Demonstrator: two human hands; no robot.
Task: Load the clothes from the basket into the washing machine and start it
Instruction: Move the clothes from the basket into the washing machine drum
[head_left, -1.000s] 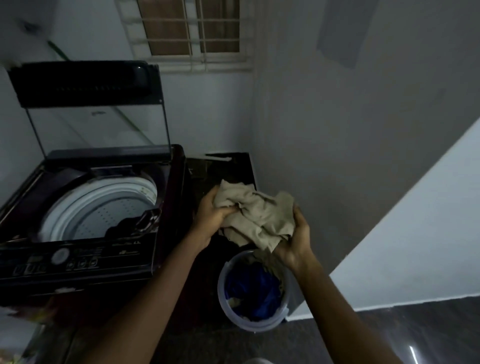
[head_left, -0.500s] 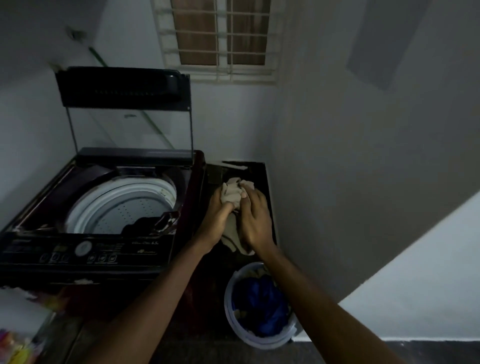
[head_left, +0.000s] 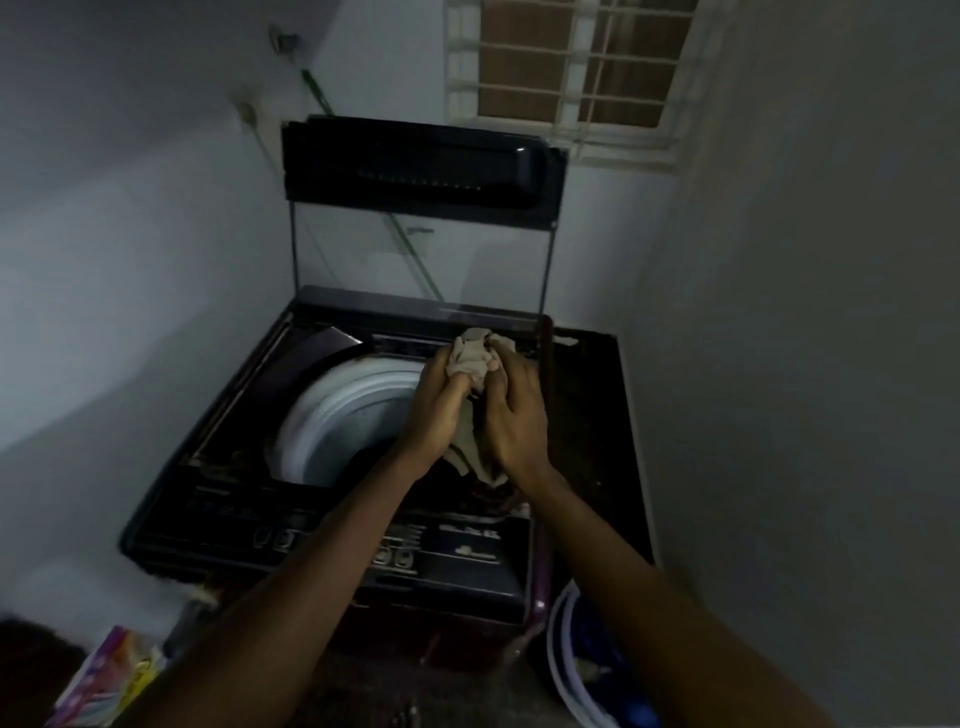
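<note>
A dark top-loading washing machine (head_left: 218, 499) stands in the corner with its lid (head_left: 421, 171) raised upright. Its white drum (head_left: 343, 410) is exposed. My left hand (head_left: 434, 410) and my right hand (head_left: 514, 415) both grip a bunched beige cloth (head_left: 470, 358), held over the right side of the drum opening. A tail of the cloth hangs down between my wrists. The white basket (head_left: 563, 654) sits on the floor at the lower right, with blue clothing inside, mostly cut off by my right arm.
The control panel (head_left: 332, 540) with buttons runs along the machine's front edge. A colourful packet (head_left: 109, 675) lies on the floor at the lower left. A grey wall stands close on the right, and a barred window (head_left: 571, 67) is above the machine.
Both hands carried the beige cloth left from above the basket to over the drum. The view turned toward the machine, pushing the basket to the lower right corner.
</note>
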